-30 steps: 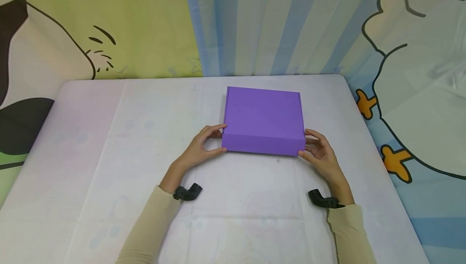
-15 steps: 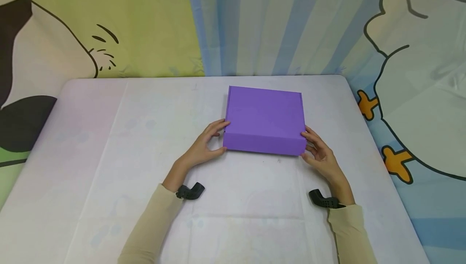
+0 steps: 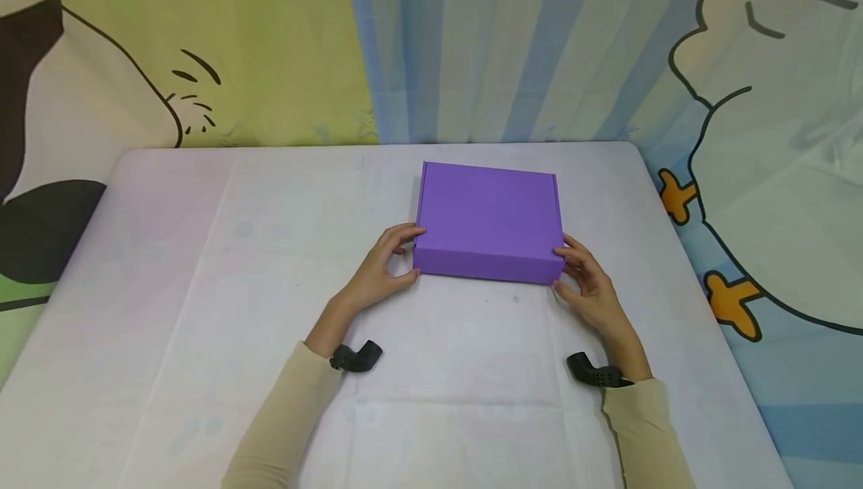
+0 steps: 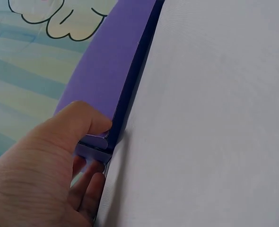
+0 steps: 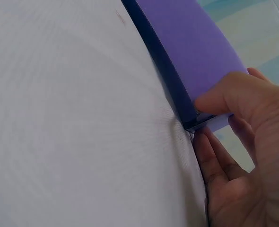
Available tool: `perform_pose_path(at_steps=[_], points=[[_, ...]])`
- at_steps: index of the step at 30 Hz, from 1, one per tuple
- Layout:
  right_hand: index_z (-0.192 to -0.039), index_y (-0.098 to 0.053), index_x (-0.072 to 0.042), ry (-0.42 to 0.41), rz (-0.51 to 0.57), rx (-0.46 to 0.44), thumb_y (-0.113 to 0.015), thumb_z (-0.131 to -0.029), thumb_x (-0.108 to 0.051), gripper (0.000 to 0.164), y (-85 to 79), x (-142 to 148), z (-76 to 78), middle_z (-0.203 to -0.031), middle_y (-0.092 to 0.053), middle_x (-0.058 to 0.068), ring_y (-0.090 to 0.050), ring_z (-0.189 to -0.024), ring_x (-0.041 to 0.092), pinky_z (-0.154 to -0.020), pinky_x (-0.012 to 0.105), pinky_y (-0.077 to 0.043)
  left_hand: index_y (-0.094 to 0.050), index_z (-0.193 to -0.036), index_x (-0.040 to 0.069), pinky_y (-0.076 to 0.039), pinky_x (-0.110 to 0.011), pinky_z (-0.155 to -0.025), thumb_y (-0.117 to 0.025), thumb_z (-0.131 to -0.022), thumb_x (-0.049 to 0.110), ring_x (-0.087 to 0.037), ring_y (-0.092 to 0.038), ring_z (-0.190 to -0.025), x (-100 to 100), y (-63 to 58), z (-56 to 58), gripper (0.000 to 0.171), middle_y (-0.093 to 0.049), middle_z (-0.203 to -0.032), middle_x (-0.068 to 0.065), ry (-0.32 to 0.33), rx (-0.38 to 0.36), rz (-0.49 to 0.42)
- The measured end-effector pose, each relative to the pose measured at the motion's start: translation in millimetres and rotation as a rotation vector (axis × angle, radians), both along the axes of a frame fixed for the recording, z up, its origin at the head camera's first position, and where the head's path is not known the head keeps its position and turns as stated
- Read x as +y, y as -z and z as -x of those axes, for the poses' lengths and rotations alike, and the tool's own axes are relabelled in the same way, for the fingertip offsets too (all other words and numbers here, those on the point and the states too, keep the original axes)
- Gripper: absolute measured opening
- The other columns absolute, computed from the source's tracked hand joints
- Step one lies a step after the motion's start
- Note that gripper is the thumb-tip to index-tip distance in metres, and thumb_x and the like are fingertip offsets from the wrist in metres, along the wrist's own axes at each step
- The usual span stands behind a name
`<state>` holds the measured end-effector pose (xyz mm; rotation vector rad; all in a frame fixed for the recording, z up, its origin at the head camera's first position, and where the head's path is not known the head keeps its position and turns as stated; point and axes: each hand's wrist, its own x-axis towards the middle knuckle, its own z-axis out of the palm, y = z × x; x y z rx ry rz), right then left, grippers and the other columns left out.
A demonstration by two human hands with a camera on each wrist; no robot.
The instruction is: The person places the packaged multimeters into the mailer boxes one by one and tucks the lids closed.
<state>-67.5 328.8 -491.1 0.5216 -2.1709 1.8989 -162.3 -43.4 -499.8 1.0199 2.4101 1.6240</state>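
A flat purple cardboard box [image 3: 488, 208] lies closed near the far side of the table, its long front side facing me. My left hand [image 3: 380, 268] grips its front left corner. In the left wrist view the thumb [image 4: 94, 120] is on the front side, while the other fingers bend round the end. My right hand [image 3: 593, 287] holds the front right corner the same way, one fingertip on the lid's edge. The right wrist view shows that thumb [image 5: 220, 99] against the front side of the box and the fingers low by the table.
A white cloth with faint folds covers the table [image 3: 270, 197]. Behind it hangs a printed curtain [image 3: 472, 47] with stripes and cartoon figures. Each wrist wears a black camera mount [image 3: 357, 356].
The fingers of both hands have moved up onto the box's top edges at the sides. The box has barely shifted; the head view has moved a little.
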Motion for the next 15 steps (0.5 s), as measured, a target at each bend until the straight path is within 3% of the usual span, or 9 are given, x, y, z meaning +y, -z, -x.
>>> perform_pose_path(at_steps=[6,15], points=[[-0.127,-0.046,0.019,0.024,-0.013,0.024,-0.055,-0.074,0.033,0.055,1.0,-2.2,1.1,-0.150,-0.030,0.029,-0.051,-0.123,0.013,-0.098,0.019,-0.043,-0.045,-0.142,0.013,-0.045,-0.040,-0.096,-0.074,-0.082,-0.002,-0.023,-0.045,-0.131,-1.2,1.9,0.6,0.069,-0.039,-0.147,-0.008,-0.002,0.009,-0.005],[-0.120,-0.048,0.019,0.120,-0.062,-0.012,-0.056,-0.075,0.033,0.049,-4.6,-9.3,0.1,-0.146,-0.032,0.033,-0.053,-0.106,0.009,-0.091,0.016,-0.046,-0.049,-0.137,0.009,-0.046,-0.037,-0.090,-0.073,-0.079,-0.004,-0.027,-0.050,-0.124,4.3,2.1,0.1,0.064,-0.042,-0.141,-0.012,-0.045,0.050,-0.028]])
